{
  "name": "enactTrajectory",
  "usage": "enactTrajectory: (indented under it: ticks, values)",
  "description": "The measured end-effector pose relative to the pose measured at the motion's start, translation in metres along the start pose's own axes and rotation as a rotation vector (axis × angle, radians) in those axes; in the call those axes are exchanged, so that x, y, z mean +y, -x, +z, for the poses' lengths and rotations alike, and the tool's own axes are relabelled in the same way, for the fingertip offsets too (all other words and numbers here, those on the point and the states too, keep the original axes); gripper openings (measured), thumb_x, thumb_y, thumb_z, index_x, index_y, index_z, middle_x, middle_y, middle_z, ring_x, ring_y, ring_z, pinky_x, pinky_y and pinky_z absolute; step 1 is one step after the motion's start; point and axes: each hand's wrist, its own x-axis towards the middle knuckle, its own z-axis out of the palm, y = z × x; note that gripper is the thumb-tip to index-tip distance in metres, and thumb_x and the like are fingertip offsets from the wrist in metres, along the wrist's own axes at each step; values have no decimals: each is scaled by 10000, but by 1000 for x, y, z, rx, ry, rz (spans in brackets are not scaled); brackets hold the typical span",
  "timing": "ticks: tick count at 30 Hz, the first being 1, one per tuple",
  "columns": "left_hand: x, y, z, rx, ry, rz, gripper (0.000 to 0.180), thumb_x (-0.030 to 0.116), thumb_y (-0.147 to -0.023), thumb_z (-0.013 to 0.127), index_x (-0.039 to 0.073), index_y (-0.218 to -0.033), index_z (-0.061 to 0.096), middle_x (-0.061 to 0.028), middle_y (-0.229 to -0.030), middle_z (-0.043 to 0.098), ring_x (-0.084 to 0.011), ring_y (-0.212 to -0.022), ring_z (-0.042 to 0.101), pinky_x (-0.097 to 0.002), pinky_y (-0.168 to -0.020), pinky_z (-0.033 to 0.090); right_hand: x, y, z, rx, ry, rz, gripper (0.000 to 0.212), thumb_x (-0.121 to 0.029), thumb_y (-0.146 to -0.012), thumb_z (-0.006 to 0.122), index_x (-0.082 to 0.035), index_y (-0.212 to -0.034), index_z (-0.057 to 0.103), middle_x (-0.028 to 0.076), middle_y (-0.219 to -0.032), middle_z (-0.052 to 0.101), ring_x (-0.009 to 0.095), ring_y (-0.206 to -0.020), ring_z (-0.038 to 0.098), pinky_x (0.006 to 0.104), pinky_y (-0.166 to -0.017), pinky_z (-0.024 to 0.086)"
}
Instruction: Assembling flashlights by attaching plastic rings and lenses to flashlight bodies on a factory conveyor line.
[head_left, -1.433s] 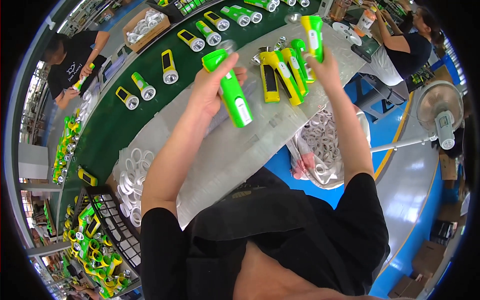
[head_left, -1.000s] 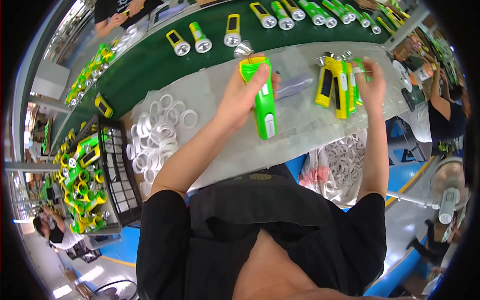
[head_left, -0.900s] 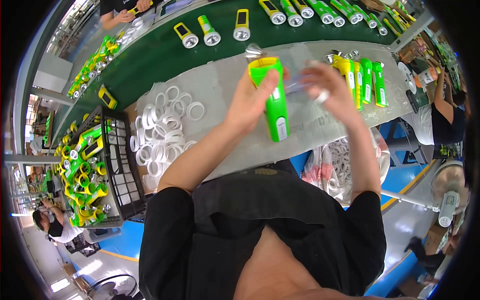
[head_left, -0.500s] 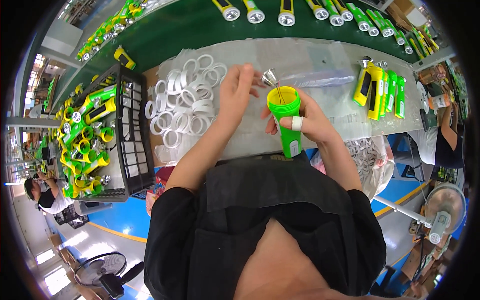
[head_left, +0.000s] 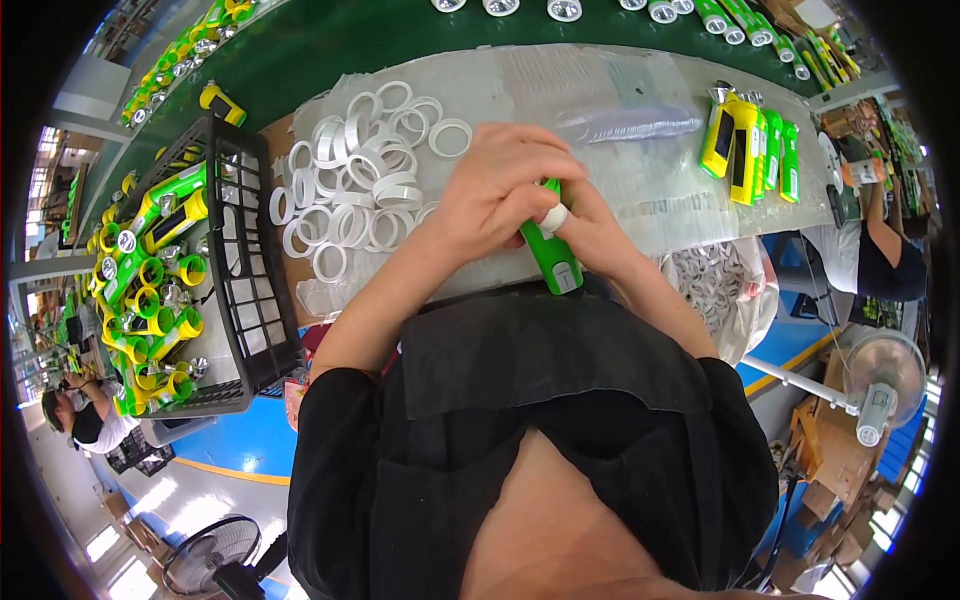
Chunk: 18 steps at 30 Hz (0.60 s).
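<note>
A green flashlight body [head_left: 556, 262] is tilted in front of my chest, its lower end pointing toward me. My right hand [head_left: 592, 228], with a white band round its thumb, is wrapped about the body. Over the flashlight's head end, my left hand [head_left: 505, 190] is closed with bent fingers. The yellow mouth, the silver reflector and its wires are hidden beneath the hands. Just left of my left hand lies a heap of white plastic rings [head_left: 352, 222], with one ring [head_left: 450, 138] close to the knuckles.
A black crate [head_left: 262, 290] of green and yellow flashlight bodies stands at the left. Several assembled flashlights [head_left: 745, 150] lie at the right of the grey work mat [head_left: 640, 80]; a clear plastic sleeve [head_left: 630, 125] lies beyond my hands. More flashlights line the green bench [head_left: 400, 45]. A bag of rings [head_left: 715, 290] hangs below right.
My left hand has moved right, from beside the rings onto the flashlight's top, covering the reflector and the yellow mouth. My right hand still grips the body, now tilted more. The view has shifted slightly.
</note>
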Motion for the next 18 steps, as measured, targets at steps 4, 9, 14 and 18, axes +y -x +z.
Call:
enactTrajectory:
  ticks: [4, 9, 14, 18]
  values:
    - [-1, -2, 20, -59, -31, 76, 294, 277, -961, 477, 115, -1144, 641, -47, -1035, 668, -252, -1036, 592, -377, -945, 374, 14, 9, 3, 191, -171, -96, 485, -295, -934, 610, -44, -1312, 440, 76, -1196, 544, 166, -1071, 564, 315, -825, 494]
    - [-6, -27, 39, 10, 419, -572, 484, 350, -948, 529, 64, -1337, 502, -131, -1322, 544, -304, -1147, 545, -382, -986, 419, 12, 20, -20, 224, -360, -124, 475, -344, -939, 536, -65, -1312, 438, 145, -916, 611, 225, -760, 622, 332, -694, 499]
    - [-101, -23, 70, -153, -423, -308, 565, 339, -830, 691, 76, -1306, 539, -130, -1267, 565, -293, -1141, 534, -397, -970, 423, 13, 34, -34, 313, -308, -147, 468, -373, -939, 524, -73, -1290, 449, 147, -831, 600, 222, -699, 602, 320, -649, 481]
    - [-109, -25, 66, -242, -392, -273, 535, 335, -798, 735, 87, -1249, 591, -126, -1147, 591, -281, -1108, 539, -394, -921, 433, 14, 38, -41, 329, -281, -176, 469, -373, -940, 524, -69, -1289, 449, 143, -822, 597, 208, -693, 593, 310, -629, 467]
